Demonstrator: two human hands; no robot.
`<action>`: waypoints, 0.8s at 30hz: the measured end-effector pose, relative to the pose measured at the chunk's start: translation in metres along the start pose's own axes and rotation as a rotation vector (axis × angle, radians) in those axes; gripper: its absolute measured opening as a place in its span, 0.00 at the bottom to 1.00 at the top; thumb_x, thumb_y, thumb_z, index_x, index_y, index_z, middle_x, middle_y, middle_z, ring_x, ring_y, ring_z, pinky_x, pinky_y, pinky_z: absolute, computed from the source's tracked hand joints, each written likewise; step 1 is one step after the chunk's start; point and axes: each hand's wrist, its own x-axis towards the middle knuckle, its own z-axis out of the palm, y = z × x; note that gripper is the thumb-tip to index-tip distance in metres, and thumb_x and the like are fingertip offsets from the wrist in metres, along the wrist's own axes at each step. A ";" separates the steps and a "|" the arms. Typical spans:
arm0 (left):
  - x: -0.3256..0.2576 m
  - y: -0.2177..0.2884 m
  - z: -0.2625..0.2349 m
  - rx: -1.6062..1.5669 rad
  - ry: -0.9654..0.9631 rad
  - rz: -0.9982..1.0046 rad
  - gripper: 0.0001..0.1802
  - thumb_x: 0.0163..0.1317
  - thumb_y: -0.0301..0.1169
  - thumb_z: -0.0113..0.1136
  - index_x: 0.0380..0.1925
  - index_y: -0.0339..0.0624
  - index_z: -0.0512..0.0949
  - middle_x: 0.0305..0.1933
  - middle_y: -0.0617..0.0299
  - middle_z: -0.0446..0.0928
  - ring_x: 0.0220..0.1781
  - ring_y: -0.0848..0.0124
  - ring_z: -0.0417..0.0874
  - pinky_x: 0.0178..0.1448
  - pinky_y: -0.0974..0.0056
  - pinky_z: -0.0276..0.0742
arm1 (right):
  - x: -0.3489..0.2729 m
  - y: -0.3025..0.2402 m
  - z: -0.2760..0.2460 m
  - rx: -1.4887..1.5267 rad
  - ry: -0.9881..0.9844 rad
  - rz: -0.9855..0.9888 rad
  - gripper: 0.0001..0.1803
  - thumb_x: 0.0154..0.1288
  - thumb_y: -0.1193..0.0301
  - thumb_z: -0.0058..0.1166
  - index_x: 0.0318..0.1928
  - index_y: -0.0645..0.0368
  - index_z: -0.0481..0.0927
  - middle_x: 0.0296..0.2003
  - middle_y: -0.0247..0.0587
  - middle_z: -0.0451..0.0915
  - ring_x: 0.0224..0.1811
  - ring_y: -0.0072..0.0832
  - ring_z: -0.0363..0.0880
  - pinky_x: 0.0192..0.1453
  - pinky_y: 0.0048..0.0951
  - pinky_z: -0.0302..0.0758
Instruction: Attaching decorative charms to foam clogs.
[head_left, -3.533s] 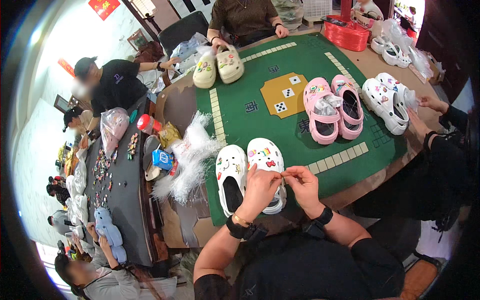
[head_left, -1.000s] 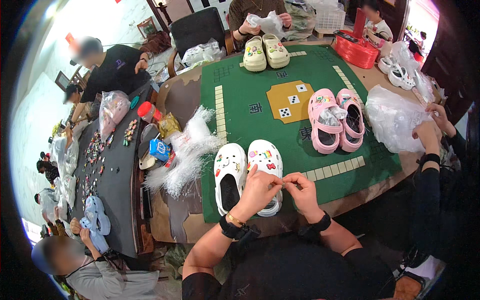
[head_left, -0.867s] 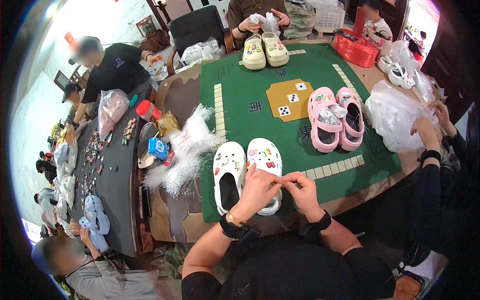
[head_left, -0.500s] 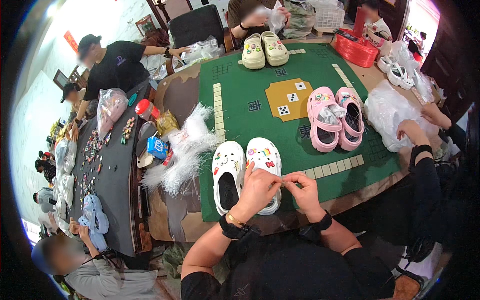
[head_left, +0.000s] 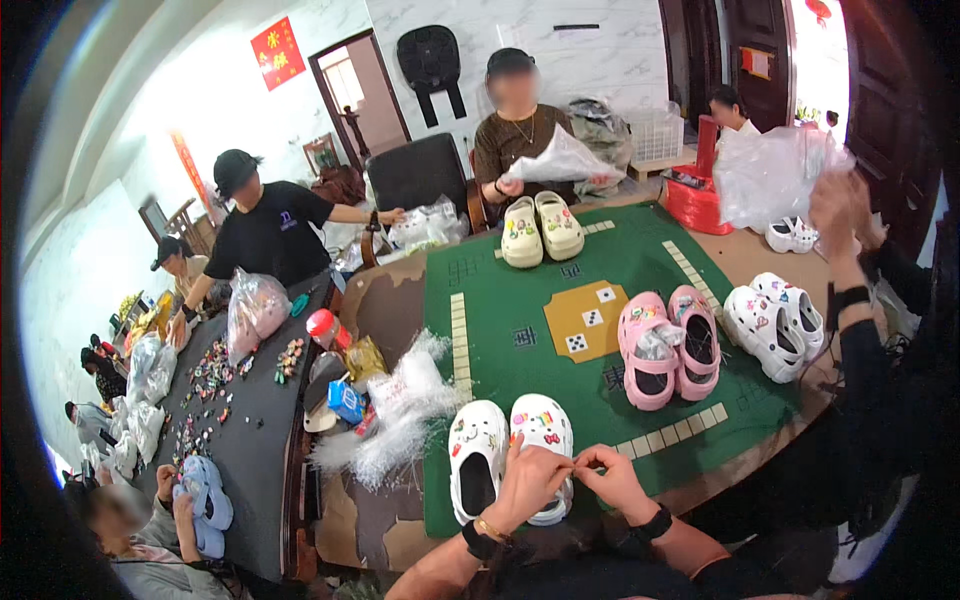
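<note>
My left hand (head_left: pixel 530 482) is closed in a pinch over the right-hand shoe of a pair of white clogs (head_left: pixel 477 438) decorated with small colourful charms. Beside it my right hand (head_left: pixel 612 482) pinches as well, its fingertips meeting those of the left. Whatever sits between the fingertips is too small to make out. The clogs stand side by side on the green mat (head_left: pixel 440 370) at its near edge, toes pointing away. A pile of thin clear plastic strands (head_left: pixel 400 420) lies left of them.
Pink clogs (head_left: pixel 648 375), another white pair (head_left: pixel 765 325) and cream clogs (head_left: pixel 522 235) stand around the mat. At the right a co-worker's hands (head_left: pixel 845 215) hold a clear plastic bag (head_left: pixel 775 180). Red twine (head_left: pixel 700 208) sits at the back. Loose charms (head_left: pixel 215 365) cover the dark left table.
My view has tilted up, so things sit lower. The co-worker at the right has lifted the plastic bag, and white clogs now show there. My hands keep their pinch together.
</note>
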 end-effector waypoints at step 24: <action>-0.009 -0.005 0.005 0.092 -0.124 0.036 0.06 0.62 0.35 0.61 0.34 0.48 0.82 0.33 0.64 0.79 0.45 0.62 0.80 0.73 0.43 0.56 | 0.004 -0.003 -0.005 -0.196 -0.106 -0.015 0.09 0.54 0.71 0.64 0.33 0.63 0.82 0.35 0.43 0.83 0.38 0.33 0.83 0.44 0.31 0.78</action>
